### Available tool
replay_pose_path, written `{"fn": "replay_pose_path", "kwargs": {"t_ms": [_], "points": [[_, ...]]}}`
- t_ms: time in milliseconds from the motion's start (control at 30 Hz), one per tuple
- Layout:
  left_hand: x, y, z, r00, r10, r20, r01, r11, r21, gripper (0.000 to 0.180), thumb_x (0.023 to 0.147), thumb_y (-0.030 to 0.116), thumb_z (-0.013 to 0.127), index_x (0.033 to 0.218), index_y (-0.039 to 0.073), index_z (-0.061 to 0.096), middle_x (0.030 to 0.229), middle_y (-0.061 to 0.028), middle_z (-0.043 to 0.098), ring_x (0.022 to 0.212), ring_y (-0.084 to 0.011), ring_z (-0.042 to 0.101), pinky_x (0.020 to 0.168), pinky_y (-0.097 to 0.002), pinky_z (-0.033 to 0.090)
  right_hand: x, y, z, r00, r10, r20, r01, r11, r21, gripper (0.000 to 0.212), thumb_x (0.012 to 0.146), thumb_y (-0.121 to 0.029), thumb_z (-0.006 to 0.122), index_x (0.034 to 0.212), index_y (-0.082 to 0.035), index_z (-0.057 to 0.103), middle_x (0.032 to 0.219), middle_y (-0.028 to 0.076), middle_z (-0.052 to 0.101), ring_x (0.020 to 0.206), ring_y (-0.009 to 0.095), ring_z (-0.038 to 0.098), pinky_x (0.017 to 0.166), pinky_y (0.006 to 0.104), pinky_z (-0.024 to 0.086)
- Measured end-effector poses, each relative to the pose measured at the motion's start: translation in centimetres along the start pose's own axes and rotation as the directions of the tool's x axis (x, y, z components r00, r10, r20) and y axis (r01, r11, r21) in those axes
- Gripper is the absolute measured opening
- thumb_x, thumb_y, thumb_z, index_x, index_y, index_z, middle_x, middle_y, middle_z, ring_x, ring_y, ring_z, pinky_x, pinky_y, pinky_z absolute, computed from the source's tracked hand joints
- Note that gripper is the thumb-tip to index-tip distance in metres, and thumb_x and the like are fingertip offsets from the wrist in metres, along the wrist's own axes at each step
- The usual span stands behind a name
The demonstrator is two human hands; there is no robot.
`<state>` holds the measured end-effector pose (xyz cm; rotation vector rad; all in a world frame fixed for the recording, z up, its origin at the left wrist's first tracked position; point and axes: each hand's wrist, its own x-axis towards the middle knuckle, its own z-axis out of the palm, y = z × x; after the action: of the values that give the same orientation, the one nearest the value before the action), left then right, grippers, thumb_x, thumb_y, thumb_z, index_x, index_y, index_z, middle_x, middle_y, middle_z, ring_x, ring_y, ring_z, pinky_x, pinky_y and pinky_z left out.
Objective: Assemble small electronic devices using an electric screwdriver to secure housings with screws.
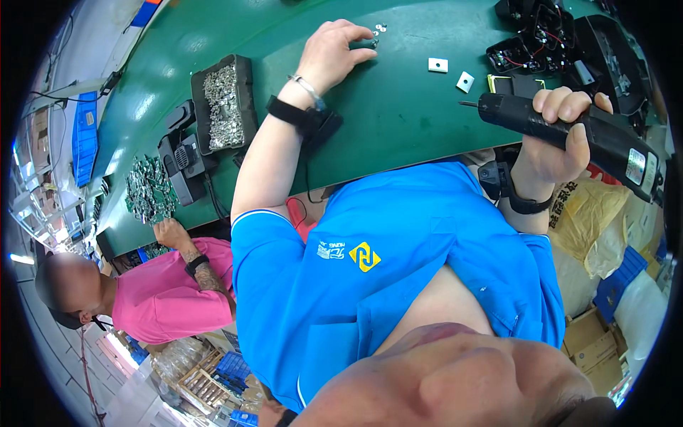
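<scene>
A black electric screwdriver is gripped in my right hand, raised in front of the table's edge at the right. Its thin bit points left. My left hand reaches over the green table with thumb and forefinger apart. Right at its fingertips lie several small metal parts, too small to name surely. Between the hands, two small white plates, each with a dark hole, rest on the table. Just beyond the screwdriver is a flat black piece with yellow edges.
Left of my arm stands a black tray of small metal parts. Beside it are a black device and piled green circuit boards. Black housings with wires crowd the far right. A co-worker in pink sits at the left.
</scene>
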<state>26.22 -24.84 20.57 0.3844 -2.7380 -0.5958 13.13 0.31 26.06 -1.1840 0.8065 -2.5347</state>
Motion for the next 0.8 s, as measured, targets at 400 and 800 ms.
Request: {"fn": "replay_pose_path", "kwargs": {"t_ms": [400, 800], "points": [[-0.6, -0.7, 1.7, 0.995, 0.059, -0.077, -0.056, 0.998, 0.038, 0.013, 0.068, 0.019, 0.065, 0.074, 0.008, 0.062, 0.072, -0.0023, 0.056, 0.072, -0.0209, 0.054, 0.063, -0.0312, 0.044, -0.4, 1.0, 0.8, 0.998, 0.048, 0.034, -0.049, 0.999, 0.011, 0.046, 0.075, -0.007, 0.048, 0.118, -0.006, 0.032, 0.077, 0.008, 0.048, 0.067, 0.02, 0.048, 0.063, 0.0363, 0.04], [1.0, 5.8, 3.3, 0.963, 0.269, -0.01, -0.269, 0.963, 0.013, 0.025, 0.065, 0.021, 0.066, 0.086, 0.009, 0.06, 0.084, -0.0067, 0.056, 0.082, -0.0249, 0.051, 0.072, -0.0325, 0.042, 0.2, 0.2, -0.2, 0.999, -0.017, 0.03, 0.017, 1.0, 0.008, 0.045, 0.076, -0.007, 0.045, 0.119, -0.005, 0.031, 0.079, 0.01, 0.049, 0.068, 0.02, 0.049, 0.064, 0.0373, 0.04]]}}
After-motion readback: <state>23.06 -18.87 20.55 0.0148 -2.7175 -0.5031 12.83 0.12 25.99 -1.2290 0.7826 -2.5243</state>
